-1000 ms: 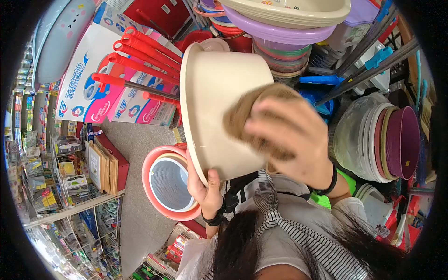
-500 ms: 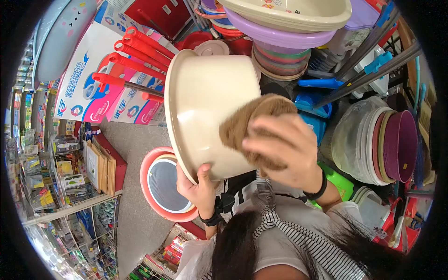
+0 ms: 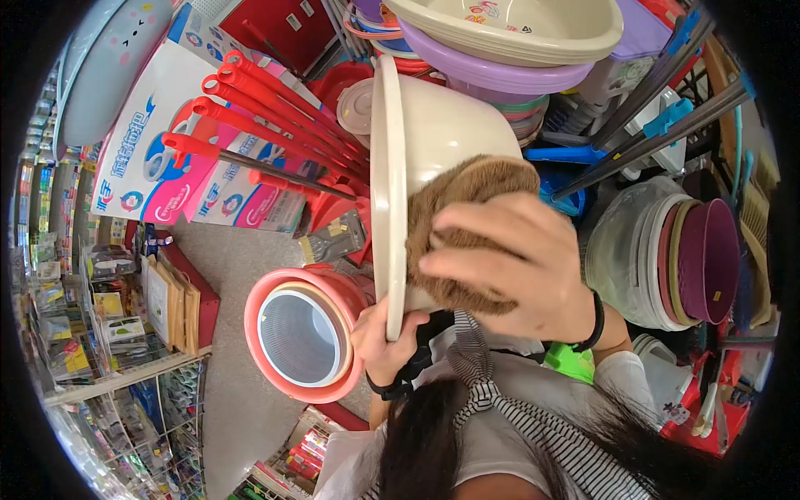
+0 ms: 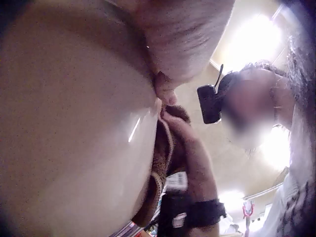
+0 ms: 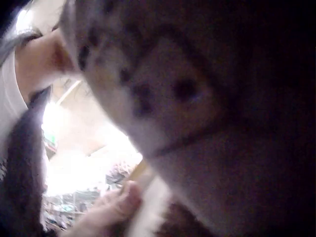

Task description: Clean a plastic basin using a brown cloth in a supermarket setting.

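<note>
A cream plastic basin (image 3: 450, 117) is held on its side, its rim toward the left in the head view. My left hand (image 3: 387, 346) grips the lower rim, thumb on the outer wall and fingers around the edge. A brown cloth (image 3: 483, 179) lies against the outside of the basin. Over it my right hand (image 3: 525, 267) spreads bent fingers, pressing the cloth to the wall. In the left wrist view, the basin's smooth wall (image 4: 74, 128) fills the left side, with the brown cloth (image 4: 160, 158) at its edge. The right wrist view is dark and blurred.
Nested tubs with a pink rim (image 3: 258, 333) stand on the floor at left. Red-handled poles (image 3: 250, 117) lean by printed boxes (image 3: 137, 158). Stacked basins (image 3: 500, 71) are ahead, more tubs (image 3: 708, 258) at right, and shelves (image 3: 125, 375) at far left.
The basin has moved right and turned so its rim stands more edge-on. My left hand has shifted right with it, while the cloth and right hand stay against the wall.
</note>
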A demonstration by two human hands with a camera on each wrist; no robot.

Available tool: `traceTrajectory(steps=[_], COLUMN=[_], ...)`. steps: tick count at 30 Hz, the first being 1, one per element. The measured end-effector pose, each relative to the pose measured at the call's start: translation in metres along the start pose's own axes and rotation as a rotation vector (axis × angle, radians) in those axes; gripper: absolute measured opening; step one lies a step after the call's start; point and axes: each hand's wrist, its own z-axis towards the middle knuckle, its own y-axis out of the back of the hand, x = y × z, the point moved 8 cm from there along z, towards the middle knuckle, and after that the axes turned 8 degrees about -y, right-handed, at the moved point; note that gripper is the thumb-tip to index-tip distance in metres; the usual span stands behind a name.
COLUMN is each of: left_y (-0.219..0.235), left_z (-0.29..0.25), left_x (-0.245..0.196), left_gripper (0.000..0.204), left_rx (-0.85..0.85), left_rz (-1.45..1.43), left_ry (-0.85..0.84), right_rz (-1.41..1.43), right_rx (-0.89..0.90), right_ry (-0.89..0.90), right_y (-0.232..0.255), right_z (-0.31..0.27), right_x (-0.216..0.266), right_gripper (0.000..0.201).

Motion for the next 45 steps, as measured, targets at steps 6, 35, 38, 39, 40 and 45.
traceTrajectory(steps=[6,35,38,39,40,45], left_y=[-0.021,-0.006,-0.005,-0.004,-0.001,-0.001], left_z=[-0.012,-0.018,-0.024,-0.024,-0.021,-0.009], left_x=[0.008,-0.012,-0.002,-0.002,0.000,0.002], left_gripper=[0.060,0.067,0.061,0.061,0.061,0.059], left_rx=[0.125,0.085,0.121,0.121,0.082,-0.009], left_rz=[-0.134,-0.118,-0.068,-0.068,-0.087,-0.125], left_ry=[0.039,0.189,0.189,0.190,0.199,0.164], right_rz=[-0.001,-0.041,-0.028,-0.020,-0.012,0.024], right_rx=[-0.052,-0.090,-0.092,-0.032,0.026,-0.017], right_ry=[0.017,0.032,0.041,0.090,0.140,0.149], right_y=[0.001,0.008,0.005,0.000,-0.005,-0.008], right_z=[-0.005,-0.024,-0.029,-0.035,-0.041,-0.026], right_x=[-0.006,-0.009,-0.009,0.002,0.012,0.002], right_gripper=[0.047,0.030,0.029,0.028,0.027,0.031])
